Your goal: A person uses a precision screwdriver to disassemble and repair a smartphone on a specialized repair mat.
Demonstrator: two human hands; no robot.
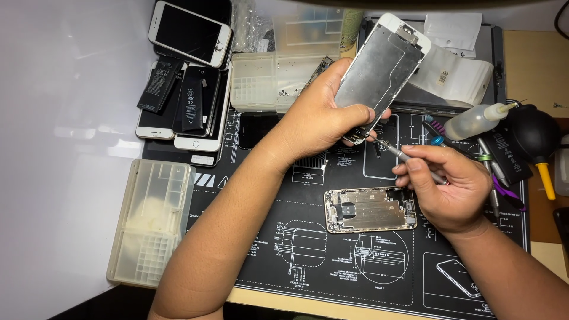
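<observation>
The left hand (323, 118) is closing around the lower part of a white phone screen panel (382, 68), thumb across its metal back, holding it tilted up off the desk (355, 261). The right hand (453, 189) is pinching a slim screwdriver (409, 159) between curled fingers, its tip touching the bottom edge of the panel just beside the left thumb. Directly below both hands, an opened phone body (370, 210) is lying flat on the black printed work mat (308, 249). To the right of the right hand, a small clear squeeze bottle (474, 121), a black air blower (533, 139) and several other tools are sitting close together. Beyond the left hand, clear plastic parts trays (267, 80) are resting, with phones (189, 32) and black batteries (192, 98) stacked farther left. Another translucent tray (151, 222) is lying left of the left forearm.
</observation>
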